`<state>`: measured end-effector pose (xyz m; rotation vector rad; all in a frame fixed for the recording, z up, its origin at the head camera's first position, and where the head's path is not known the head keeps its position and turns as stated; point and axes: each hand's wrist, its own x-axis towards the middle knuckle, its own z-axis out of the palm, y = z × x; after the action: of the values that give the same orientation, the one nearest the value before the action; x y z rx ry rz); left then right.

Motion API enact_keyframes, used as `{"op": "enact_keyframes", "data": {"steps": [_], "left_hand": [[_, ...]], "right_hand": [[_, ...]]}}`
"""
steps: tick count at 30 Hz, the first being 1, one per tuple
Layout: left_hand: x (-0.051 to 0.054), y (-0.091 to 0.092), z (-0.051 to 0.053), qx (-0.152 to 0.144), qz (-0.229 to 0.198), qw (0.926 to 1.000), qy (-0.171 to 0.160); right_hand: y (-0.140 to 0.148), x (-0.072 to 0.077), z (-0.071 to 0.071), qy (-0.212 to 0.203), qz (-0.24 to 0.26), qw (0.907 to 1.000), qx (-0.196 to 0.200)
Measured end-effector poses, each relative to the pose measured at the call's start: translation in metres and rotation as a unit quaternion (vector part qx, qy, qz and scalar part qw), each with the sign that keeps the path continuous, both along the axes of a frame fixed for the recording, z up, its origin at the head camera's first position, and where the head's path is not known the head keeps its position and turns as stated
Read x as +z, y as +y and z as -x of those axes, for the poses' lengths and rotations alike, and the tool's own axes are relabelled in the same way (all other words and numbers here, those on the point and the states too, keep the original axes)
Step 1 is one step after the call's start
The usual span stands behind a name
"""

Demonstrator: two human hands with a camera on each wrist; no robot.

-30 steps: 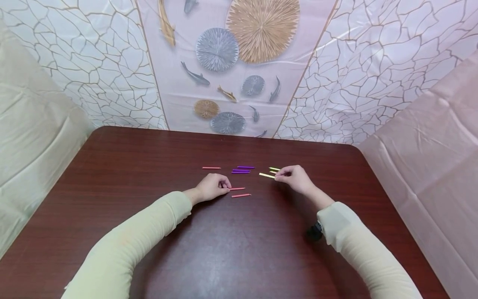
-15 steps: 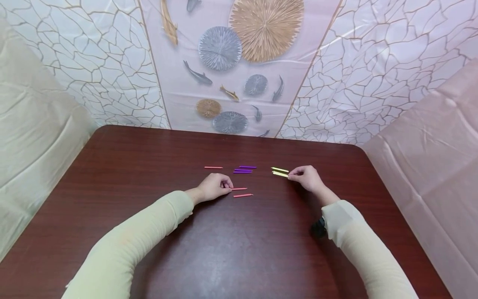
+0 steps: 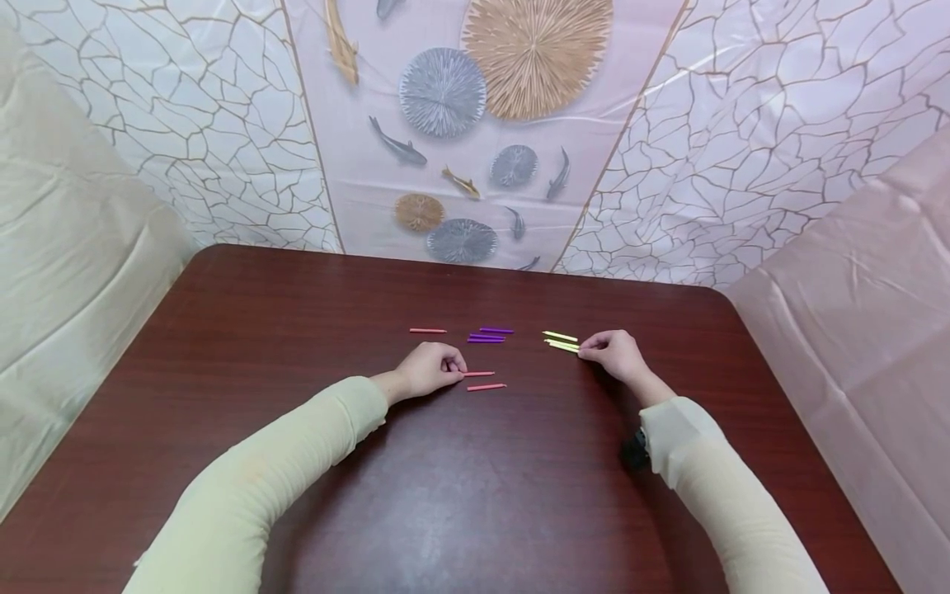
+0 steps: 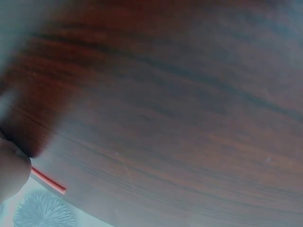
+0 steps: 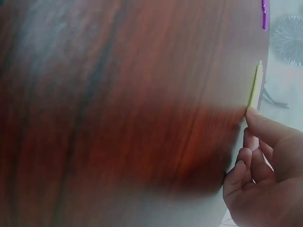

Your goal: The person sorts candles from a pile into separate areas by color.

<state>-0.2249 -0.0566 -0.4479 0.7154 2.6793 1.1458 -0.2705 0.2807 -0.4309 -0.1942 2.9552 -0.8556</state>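
Observation:
My left hand (image 3: pixel 429 370) pinches the left end of a red candle (image 3: pixel 480 374) on the table. Just in front of it lies a second red candle (image 3: pixel 486 387), and a third red candle (image 3: pixel 428 331) lies farther back. My right hand (image 3: pixel 618 356) pinches the right end of a yellow candle (image 3: pixel 562 347), the nearest of the yellow group. Close behind it lie two more yellow candles, the farthest yellow candle (image 3: pixel 560 336) slightly apart. In the right wrist view, thumb and fingers hold the yellow candle (image 5: pixel 254 90); the left wrist view shows the red candle (image 4: pixel 49 180) beyond a fingertip.
Several purple candles (image 3: pixel 486 340) lie together between the red and yellow ones. All rest on a dark brown wooden table (image 3: pixel 445 495). A patterned cloth (image 3: pixel 460 190) hangs behind its far edge, with plain cloth at both sides. A dark watch-like band (image 3: pixel 636 450) shows by the right sleeve.
My right hand has carried the yellow candle rightward and set it alongside the other yellow ones, still pinching its end. The left hand stays on its red candle. The head view shifts slightly.

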Motion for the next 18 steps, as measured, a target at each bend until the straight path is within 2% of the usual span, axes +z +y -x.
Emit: {"op": "enact_keyframes", "data": {"steps": [6,10,14,18], "left_hand": [[0.0,0.0,-0.001,-0.005,-0.001,1.0,0.004],[-0.001,0.0,-0.001,-0.004,0.002,1.0,0.004],[0.0,-0.001,-0.001,-0.001,0.002,1.0,0.005],[0.0,-0.001,-0.001,-0.006,-0.001,0.9999,0.012]], "right_hand": [[-0.002,0.001,-0.003,0.0,0.017,0.9998,-0.013],[-0.014,0.006,-0.007,0.008,0.049,0.9986,-0.017],[-0.036,0.012,-0.015,0.016,0.096,0.9952,0.007],[-0.061,0.014,-0.027,0.004,0.133,0.9897,0.052]]}}
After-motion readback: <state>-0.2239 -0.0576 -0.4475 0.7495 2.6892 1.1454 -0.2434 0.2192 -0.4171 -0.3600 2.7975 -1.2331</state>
